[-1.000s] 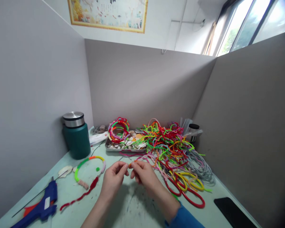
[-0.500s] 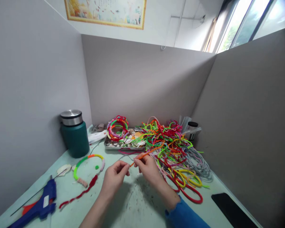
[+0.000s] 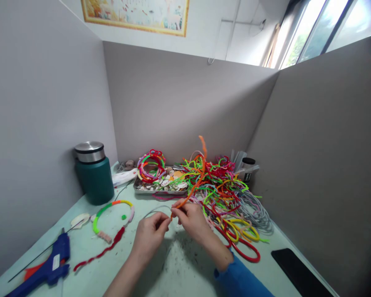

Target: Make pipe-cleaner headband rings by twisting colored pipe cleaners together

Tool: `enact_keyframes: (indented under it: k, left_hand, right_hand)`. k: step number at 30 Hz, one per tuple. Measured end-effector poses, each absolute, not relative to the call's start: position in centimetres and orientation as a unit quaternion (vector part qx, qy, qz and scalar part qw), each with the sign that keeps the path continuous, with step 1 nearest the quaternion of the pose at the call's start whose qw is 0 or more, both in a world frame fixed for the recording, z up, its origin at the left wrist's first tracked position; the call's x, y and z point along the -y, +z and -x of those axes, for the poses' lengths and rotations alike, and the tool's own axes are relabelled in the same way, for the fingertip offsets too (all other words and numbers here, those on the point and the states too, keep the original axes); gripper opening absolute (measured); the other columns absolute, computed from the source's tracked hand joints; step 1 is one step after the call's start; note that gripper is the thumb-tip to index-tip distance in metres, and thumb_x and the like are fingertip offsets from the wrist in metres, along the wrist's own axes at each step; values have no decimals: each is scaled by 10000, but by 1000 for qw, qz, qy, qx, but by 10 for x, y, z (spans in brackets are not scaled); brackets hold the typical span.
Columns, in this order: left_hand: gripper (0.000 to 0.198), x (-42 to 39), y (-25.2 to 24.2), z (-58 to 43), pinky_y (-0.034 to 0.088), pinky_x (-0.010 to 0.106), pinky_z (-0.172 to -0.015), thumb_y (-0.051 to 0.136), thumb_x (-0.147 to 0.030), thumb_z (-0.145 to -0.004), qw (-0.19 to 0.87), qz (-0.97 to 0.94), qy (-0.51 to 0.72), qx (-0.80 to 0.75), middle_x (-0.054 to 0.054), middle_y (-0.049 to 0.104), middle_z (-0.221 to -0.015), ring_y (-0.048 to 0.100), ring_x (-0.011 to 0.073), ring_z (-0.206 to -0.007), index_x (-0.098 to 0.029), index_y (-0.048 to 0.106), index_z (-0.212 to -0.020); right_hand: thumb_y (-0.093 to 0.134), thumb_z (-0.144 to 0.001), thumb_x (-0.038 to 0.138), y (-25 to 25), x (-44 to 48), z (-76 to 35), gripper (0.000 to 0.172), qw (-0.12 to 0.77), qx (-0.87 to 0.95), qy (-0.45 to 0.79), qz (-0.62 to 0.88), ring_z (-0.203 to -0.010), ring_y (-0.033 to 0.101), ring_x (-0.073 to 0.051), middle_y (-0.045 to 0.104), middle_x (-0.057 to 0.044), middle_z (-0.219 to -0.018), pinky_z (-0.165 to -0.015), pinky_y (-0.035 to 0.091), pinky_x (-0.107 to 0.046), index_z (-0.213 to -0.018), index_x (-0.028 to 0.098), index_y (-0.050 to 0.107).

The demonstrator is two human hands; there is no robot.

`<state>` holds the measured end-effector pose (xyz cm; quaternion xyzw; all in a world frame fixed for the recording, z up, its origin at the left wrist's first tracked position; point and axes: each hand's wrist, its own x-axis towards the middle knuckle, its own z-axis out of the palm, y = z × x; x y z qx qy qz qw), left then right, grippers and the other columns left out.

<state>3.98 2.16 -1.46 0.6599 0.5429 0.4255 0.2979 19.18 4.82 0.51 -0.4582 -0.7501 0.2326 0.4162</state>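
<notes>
Orange pipe cleaner (image 3: 203,168) has swung upward — axis rising away rightward; left hand (image 3: 151,231) pinches lower tip, right hand (image 3: 191,218) pinches nearer the free end

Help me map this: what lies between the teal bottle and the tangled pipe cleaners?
In the head view, mainly a white item, colourful rings and a metal tray.

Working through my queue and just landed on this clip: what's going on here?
A person holds a fuzzy orange strip over the table: the right hand pinches it near its lower end, the left hand has its fingertips at that end, and the rest rises free. A multicoloured ring lies to the left, near a blue glue gun. Beyond the hands are a heap of colourful strips and a metal tray.
</notes>
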Motion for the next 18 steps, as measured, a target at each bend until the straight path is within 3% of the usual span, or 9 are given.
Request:
enact_keyframes:
  k: [11, 18]
  left_hand:
    - [254, -20, -13, -41, 359, 218, -531, 487, -347, -788, 284, -659, 412, -561, -7, 632, -569, 535, 137, -530, -181, 621, -650]
    - [274, -20, -14, -43, 359, 215, -523, 489, -363, -778, 269, -666, 395, -573, -3, 642, -559, 551, 139, -522, -189, 626, -618]
  right_hand:
    - [587, -799, 177, 7, -43, -188, 88, 424, 785, 172, 418, -722, 618, -142, 683, -23, -765, -675, 418, -217, -803, 180, 675]
    - [599, -789, 164, 6, -41, -186, 76, 416, 787, 156, 428, -685, 617, -142, 684, -17, -731, -643, 415, -220, -784, 182, 673]
